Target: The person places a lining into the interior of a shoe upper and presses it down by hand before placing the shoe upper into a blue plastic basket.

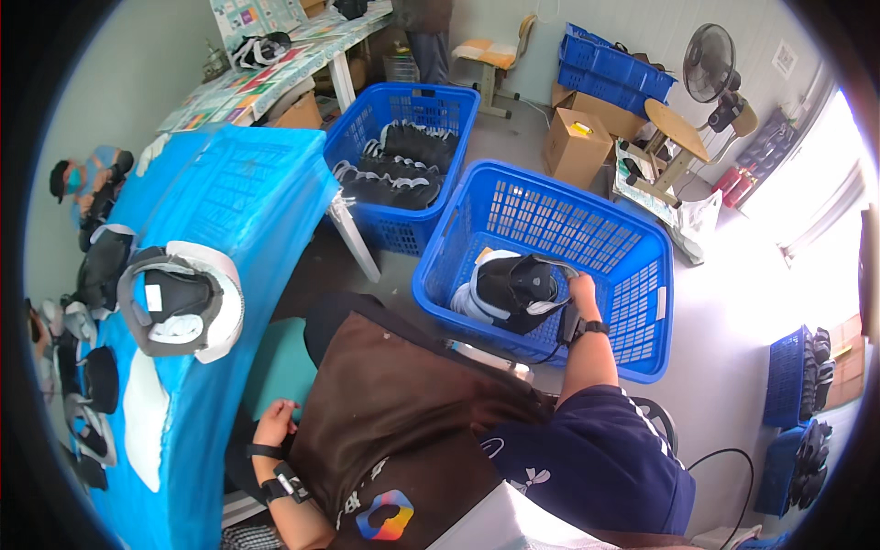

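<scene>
My right hand (583,295) reaches into a blue plastic basket (665,344) at the centre right. Its fingers are closed on the edge of a black padded helmet liner (518,282) with pale trim, which rests low in the basket beside a roll of white and grey padding (466,302). My left hand (275,423) hangs near my lap, beside the brown apron, its fingers curled with nothing visible in them. On the blue-covered table (266,174) to the left lies a grey and white padded liner (174,302), apart from both hands.
Behind the near basket, another blue basket (367,220) holds several black padded pieces. Dark liners line the table's left side, next to a white flat piece (147,422). Cardboard boxes (576,151), a fan (710,64) and a chair (490,53) stand farther back, near another person.
</scene>
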{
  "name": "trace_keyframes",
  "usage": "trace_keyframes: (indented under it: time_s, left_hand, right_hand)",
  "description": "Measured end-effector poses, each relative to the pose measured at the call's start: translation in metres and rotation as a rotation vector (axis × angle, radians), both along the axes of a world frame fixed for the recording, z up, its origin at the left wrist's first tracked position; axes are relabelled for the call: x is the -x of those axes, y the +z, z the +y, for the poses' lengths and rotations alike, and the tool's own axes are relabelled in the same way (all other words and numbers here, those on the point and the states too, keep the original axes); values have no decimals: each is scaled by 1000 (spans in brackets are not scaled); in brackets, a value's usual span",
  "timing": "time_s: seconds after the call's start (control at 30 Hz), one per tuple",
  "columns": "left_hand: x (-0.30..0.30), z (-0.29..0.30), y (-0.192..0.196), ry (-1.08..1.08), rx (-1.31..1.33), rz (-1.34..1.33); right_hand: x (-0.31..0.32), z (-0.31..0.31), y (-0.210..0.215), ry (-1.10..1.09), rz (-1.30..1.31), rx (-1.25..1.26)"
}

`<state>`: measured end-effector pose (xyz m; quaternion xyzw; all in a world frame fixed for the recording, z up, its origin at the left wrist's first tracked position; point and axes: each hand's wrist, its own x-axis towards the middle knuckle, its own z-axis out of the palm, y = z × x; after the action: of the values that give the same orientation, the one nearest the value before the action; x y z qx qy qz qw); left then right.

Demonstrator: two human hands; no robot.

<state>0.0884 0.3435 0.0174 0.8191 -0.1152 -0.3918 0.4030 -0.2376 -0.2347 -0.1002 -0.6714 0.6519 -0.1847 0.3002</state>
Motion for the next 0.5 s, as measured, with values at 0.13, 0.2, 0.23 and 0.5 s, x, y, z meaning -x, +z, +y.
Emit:
trace_keyframes:
  time_s: [0.13, 0.2, 0.23, 0.5]
  left_hand:
    - [0, -7, -3, 37, 56, -22]
    - [-1, -13, -5, -18, 12, -19]
    - [-1, -15, -2, -60, -40, -21]
    - [-4, -27, -1, -39, -33, 5]
  right_hand:
    - [7, -6, -4, 106, 136, 28]
    - [6, -8, -12, 127, 128, -20]
    - [-4, 2, 1, 117, 111, -102]
    - [-37, 21, 5, 188, 64, 132]
